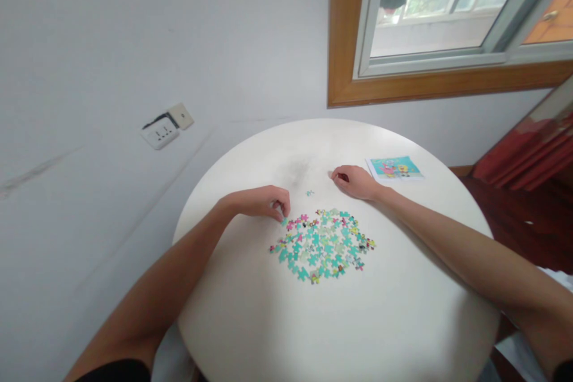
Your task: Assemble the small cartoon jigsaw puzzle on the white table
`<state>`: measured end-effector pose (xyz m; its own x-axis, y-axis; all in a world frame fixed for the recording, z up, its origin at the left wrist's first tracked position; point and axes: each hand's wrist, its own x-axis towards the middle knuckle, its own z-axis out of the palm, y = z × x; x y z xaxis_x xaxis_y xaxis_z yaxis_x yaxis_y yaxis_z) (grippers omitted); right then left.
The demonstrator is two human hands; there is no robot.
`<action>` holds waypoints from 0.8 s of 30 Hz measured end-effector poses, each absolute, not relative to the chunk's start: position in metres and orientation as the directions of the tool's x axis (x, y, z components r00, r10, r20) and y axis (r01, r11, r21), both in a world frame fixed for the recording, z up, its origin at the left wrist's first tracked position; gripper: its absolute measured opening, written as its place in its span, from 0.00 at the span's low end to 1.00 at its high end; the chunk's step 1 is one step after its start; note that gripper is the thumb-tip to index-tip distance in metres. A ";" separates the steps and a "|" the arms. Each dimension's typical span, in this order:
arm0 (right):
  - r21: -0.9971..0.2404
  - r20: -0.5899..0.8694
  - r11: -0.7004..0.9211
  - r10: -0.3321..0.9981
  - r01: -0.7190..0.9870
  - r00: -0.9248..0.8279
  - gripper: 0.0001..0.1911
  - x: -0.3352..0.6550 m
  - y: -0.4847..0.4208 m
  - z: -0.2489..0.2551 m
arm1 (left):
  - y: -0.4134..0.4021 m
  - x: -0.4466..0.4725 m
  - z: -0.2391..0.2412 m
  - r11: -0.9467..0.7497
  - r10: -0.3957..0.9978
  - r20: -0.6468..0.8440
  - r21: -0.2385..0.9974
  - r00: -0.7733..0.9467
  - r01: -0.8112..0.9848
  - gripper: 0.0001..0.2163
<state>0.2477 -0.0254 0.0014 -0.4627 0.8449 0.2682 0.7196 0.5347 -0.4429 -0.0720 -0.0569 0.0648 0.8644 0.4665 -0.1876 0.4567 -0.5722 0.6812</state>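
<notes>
A spread of several loose teal, pink and yellow puzzle pieces (323,245) lies in the middle of the round white table (403,322). My left hand (264,201) rests at the pile's upper left edge, fingers curled in a pinch on a teal piece (283,221). My right hand (356,181) lies on the table beyond the pile, fingers curled under; whether it holds anything is hidden. A single small piece (309,193) sits apart between the two hands.
A small printed reference picture (394,168) lies on the table at the far right. A wall socket (160,132) is on the grey wall to the left. A wood-framed window (447,24) is above, and red fabric (532,155) at right.
</notes>
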 end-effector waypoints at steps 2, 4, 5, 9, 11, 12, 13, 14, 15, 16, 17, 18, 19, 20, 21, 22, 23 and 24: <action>-0.445 0.268 0.537 0.844 0.717 -0.465 0.11 0.247 -0.026 0.003 | -0.054 -0.075 0.063 -0.580 0.479 -0.197 0.661 0.856 0.476 0.08; -0.446 0.269 0.541 0.841 0.713 -0.469 0.11 0.247 -0.027 0.004 | -0.051 -0.080 0.061 -0.588 0.499 -0.211 0.630 0.840 0.508 0.08; -0.445 0.270 0.542 0.840 0.713 -0.471 0.11 0.247 -0.027 0.004 | -0.049 -0.083 0.061 -0.591 0.511 -0.219 0.613 0.831 0.525 0.08; -0.441 0.273 0.542 0.840 0.716 -0.468 0.11 0.247 -0.027 0.004 | -0.045 -0.090 0.062 -0.587 0.543 -0.242 0.576 0.804 0.570 0.09; -0.441 0.269 0.539 0.842 0.718 -0.468 0.11 0.247 -0.027 0.003 | -0.046 -0.090 0.065 -0.592 0.517 -0.248 0.588 0.819 0.551 0.10; -0.441 0.266 0.538 0.843 0.718 -0.467 0.11 0.247 -0.027 0.003 | -0.047 -0.088 0.065 -0.595 0.496 -0.250 0.600 0.832 0.535 0.10; -0.442 0.266 0.537 0.843 0.718 -0.467 0.11 0.247 -0.027 0.003 | -0.047 -0.087 0.066 -0.599 0.477 -0.250 0.609 0.843 0.520 0.09; -0.443 0.267 0.537 0.843 0.718 -0.466 0.10 0.247 -0.026 0.003 | -0.048 -0.086 0.066 -0.602 0.465 -0.249 0.615 0.850 0.510 0.08; -0.443 0.269 0.539 0.842 0.716 -0.467 0.10 0.247 -0.026 0.003 | -0.049 -0.085 0.066 -0.604 0.462 -0.247 0.615 0.852 0.507 0.07; -0.443 0.272 0.541 0.841 0.715 -0.468 0.10 0.247 -0.027 0.003 | -0.050 -0.085 0.066 -0.605 0.469 -0.244 0.611 0.849 0.510 0.07; -0.443 0.273 0.542 0.840 0.715 -0.468 0.10 0.247 -0.027 0.003 | -0.050 -0.085 0.066 -0.605 0.484 -0.239 0.603 0.842 0.520 0.07; -0.441 0.273 0.542 0.840 0.715 -0.468 0.10 0.247 -0.027 0.003 | -0.050 -0.086 0.065 -0.603 0.504 -0.232 0.595 0.832 0.531 0.07; -0.440 0.273 0.541 0.841 0.717 -0.467 0.10 0.247 -0.028 0.003 | -0.050 -0.087 0.065 -0.597 0.526 -0.227 0.588 0.820 0.546 0.07; -0.438 0.276 0.542 0.841 0.717 -0.466 0.10 0.246 -0.029 0.004 | -0.050 -0.088 0.065 -0.587 0.548 -0.226 0.583 0.805 0.562 0.07; -0.438 0.282 0.546 0.838 0.714 -0.467 0.11 0.245 -0.030 0.004 | -0.049 -0.088 0.065 -0.574 0.568 -0.227 0.579 0.791 0.578 0.07; -0.441 0.292 0.557 0.831 0.704 -0.474 0.11 0.243 -0.032 0.004 | -0.048 -0.088 0.065 -0.560 0.587 -0.228 0.580 0.777 0.592 0.07; -0.446 0.304 0.578 0.816 0.684 -0.491 0.12 0.241 -0.034 0.004 | -0.047 -0.087 0.063 -0.540 0.611 -0.218 0.588 0.761 0.602 0.08; -0.451 0.318 0.609 0.793 0.653 -0.519 0.12 0.239 -0.036 0.005 | -0.046 -0.085 0.061 -0.512 0.650 -0.190 0.607 0.736 0.608 0.09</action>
